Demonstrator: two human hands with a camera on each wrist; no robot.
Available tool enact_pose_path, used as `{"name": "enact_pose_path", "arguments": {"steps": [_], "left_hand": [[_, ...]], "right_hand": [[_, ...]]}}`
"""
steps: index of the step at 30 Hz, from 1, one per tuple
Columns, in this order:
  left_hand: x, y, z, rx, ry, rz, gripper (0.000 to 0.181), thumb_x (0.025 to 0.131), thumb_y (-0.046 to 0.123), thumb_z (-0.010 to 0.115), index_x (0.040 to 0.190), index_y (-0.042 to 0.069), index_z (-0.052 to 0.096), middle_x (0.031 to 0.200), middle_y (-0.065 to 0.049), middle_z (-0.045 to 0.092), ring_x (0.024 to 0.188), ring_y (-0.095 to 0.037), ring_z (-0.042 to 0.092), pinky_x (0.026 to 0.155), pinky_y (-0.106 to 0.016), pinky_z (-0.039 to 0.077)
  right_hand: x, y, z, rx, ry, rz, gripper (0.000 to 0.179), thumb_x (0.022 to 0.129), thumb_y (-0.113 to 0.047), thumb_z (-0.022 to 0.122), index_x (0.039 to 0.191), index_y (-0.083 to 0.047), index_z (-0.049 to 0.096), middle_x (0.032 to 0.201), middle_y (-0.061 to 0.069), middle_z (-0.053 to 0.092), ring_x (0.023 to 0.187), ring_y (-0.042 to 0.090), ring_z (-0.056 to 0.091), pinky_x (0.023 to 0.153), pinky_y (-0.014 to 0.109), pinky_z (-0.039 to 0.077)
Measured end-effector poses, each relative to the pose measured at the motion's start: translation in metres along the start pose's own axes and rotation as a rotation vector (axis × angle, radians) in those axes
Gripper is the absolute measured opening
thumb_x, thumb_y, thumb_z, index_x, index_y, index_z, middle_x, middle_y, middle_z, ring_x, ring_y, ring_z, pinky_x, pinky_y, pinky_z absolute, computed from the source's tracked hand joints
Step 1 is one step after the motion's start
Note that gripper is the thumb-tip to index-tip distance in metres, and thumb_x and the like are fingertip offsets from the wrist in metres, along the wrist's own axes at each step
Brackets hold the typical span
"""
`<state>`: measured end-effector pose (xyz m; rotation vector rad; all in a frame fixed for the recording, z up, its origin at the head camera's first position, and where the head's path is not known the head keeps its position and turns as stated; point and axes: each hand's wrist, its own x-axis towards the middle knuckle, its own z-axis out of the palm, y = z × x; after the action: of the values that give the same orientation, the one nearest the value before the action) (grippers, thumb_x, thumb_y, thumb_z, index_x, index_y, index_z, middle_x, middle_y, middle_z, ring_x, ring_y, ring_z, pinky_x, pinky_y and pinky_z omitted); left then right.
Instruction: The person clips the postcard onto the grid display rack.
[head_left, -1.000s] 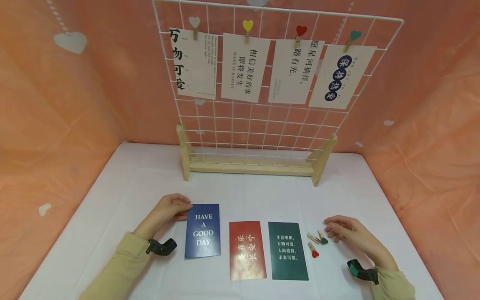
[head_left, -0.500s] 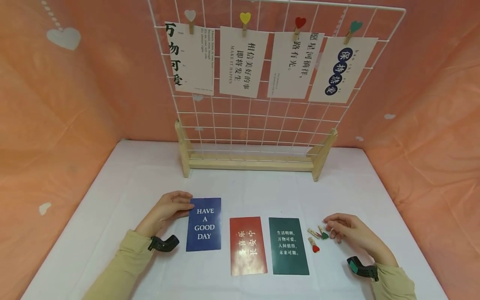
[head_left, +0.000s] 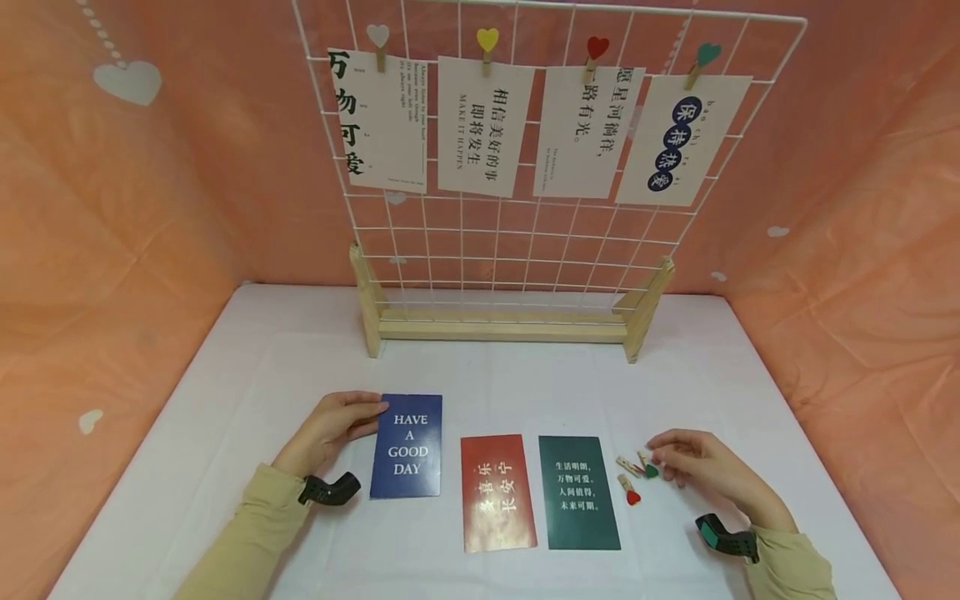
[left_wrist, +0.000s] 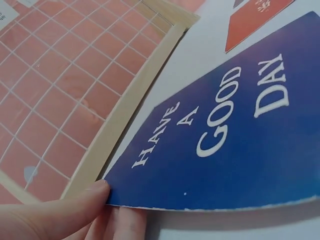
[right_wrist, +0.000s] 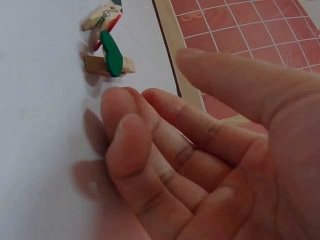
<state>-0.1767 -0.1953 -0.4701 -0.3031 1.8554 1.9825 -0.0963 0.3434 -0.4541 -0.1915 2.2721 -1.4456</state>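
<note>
A person's left hand pinches a blue card reading "HAVE A GOOD DAY" by its upper left corner, thumb on top and fingers beneath, at the left of a row of cards on a tabletop. Over the past second the blue card has shifted slightly farther toward the wire rack and appears to have tipped up a little; how far it clears the surface is hard to tell. It looks to be the card now in work, while the red card and green card lie where they were. The right hand, little changed, holds nothing, its fingers loosely bent and thumb apart, just beside a green-heart clip, a red-heart clip and a third clip. The white cloth shows faint creases. Behind, four pale cards hang clipped in a line on the rack, set on a wooden base, amid orange drapes dotted with pale hearts.
</note>
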Motion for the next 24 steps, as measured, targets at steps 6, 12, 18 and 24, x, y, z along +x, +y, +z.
{"name": "enact_pose_path", "arguments": {"steps": [6,12,18,24], "left_hand": [[0.001,0.003,0.001,0.009,-0.003,-0.005,0.042,0.092,0.003,0.063,0.125,-0.017,0.045,0.089,-0.006,0.066,0.078,-0.012,0.064,0.076,-0.026,0.056],[0.001,0.009,0.0,0.039,-0.013,0.006,0.038,0.096,0.008,0.059,0.123,-0.016,0.048,0.087,-0.005,0.067,0.078,-0.012,0.065,0.075,-0.027,0.057],[0.003,0.016,0.0,0.041,-0.013,0.033,0.038,0.097,0.01,0.057,0.123,-0.017,0.048,0.084,-0.004,0.067,0.076,-0.011,0.065,0.073,-0.027,0.057],[0.003,0.02,0.002,0.061,-0.01,0.038,0.038,0.097,0.012,0.057,0.122,-0.016,0.05,0.086,-0.006,0.068,0.078,-0.013,0.066,0.074,-0.028,0.057]], "right_hand": [[-0.001,-0.001,0.0,-0.008,-0.006,0.016,0.036,0.095,-0.015,0.062,0.117,0.012,0.055,0.086,0.016,0.063,0.07,0.019,0.06,0.058,0.028,0.053],[-0.002,-0.002,0.003,-0.049,0.012,-0.006,0.034,0.09,-0.011,0.067,0.115,0.01,0.058,0.089,0.013,0.062,0.067,0.014,0.057,0.056,0.026,0.051],[-0.001,-0.001,0.006,-0.114,0.05,-0.024,0.036,0.084,-0.014,0.074,0.11,0.008,0.06,0.082,0.008,0.06,0.061,0.008,0.053,0.053,0.023,0.048],[0.001,-0.002,0.007,-0.173,0.057,-0.061,0.036,0.082,-0.015,0.077,0.106,0.006,0.062,0.08,0.006,0.059,0.058,0.005,0.048,0.051,0.02,0.044]]}}
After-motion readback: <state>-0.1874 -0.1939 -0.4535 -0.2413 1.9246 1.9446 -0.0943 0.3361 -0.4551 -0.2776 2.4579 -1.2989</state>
